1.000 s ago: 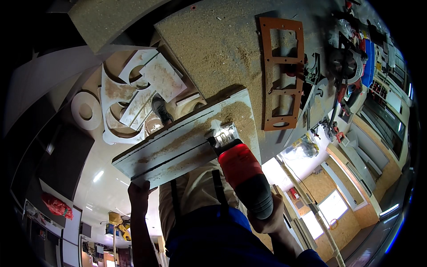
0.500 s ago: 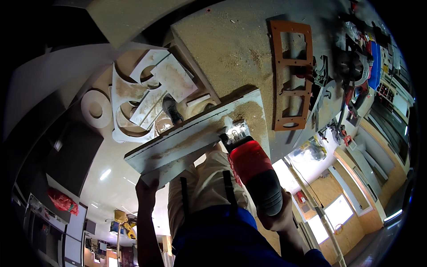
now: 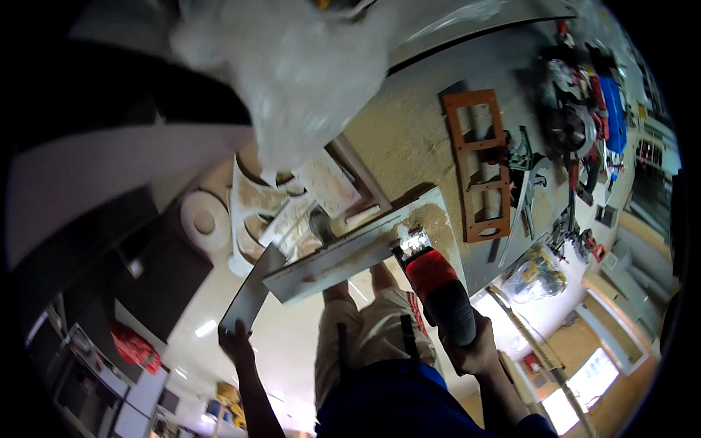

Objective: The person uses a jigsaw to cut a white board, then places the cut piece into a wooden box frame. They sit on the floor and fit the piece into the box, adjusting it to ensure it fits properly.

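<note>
My right hand [image 3: 473,349] grips a red and black power tool [image 3: 437,288] whose metal head presses on the dusty top of a long white board [image 3: 358,252]. The board lies slanted over the edge of a sawdust-covered workbench [image 3: 409,139]. My left hand [image 3: 237,339] holds the lower end of a narrow grey panel [image 3: 250,292] that runs up beside the board's left end. My legs in light trousers show under the board.
White curved cut-out shapes [image 3: 270,212] and a round white disc [image 3: 204,221] lie left of the board. An orange frame template [image 3: 478,164] rests on the workbench, with tools and clutter [image 3: 577,124] at the right. A clear plastic bag [image 3: 292,66] hangs at the top.
The view has swung, bringing the plastic bag in at the top. The board and tool sit lower right in the picture. My left hand now holds a separate grey panel lower down.
</note>
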A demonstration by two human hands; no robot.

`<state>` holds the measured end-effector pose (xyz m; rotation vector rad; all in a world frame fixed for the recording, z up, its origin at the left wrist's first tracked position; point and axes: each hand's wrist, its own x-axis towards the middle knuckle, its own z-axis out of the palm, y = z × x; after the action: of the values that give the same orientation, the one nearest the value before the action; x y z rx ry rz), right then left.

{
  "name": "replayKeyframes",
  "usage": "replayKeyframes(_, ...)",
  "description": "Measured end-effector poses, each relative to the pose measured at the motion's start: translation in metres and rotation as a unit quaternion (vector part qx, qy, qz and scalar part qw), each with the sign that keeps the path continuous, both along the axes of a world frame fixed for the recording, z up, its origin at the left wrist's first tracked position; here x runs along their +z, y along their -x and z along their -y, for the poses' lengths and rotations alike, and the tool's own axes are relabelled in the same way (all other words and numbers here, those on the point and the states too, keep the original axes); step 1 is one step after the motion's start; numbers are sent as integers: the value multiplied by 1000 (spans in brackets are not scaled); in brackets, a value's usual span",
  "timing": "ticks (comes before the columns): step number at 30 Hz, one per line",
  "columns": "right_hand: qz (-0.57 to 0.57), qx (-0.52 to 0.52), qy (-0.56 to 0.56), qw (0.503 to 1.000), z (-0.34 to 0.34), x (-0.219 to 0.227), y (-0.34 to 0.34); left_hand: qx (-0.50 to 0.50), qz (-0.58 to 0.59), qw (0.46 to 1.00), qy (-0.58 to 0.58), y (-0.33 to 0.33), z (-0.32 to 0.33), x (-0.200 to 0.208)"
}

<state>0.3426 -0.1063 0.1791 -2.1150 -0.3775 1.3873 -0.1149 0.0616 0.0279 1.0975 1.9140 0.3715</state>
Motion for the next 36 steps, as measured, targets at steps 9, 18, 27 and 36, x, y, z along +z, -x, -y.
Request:
replayKeyframes(9,70,26,-19,997,0,14,-8,-95,90,961,-243,-68,-80,148)
replayKeyframes(18,82,28,-23,996,6,11,-4,-67,382,919,67,-301,-78,70)
replayKeyframes(27,55,27,11,998,-1,11,-4,-242,244,938,-31,-301,-132,-1)
replayKeyframes(36,41,25,0,999,-9,9,-7,43,252,956,146,-106,-24,-4)
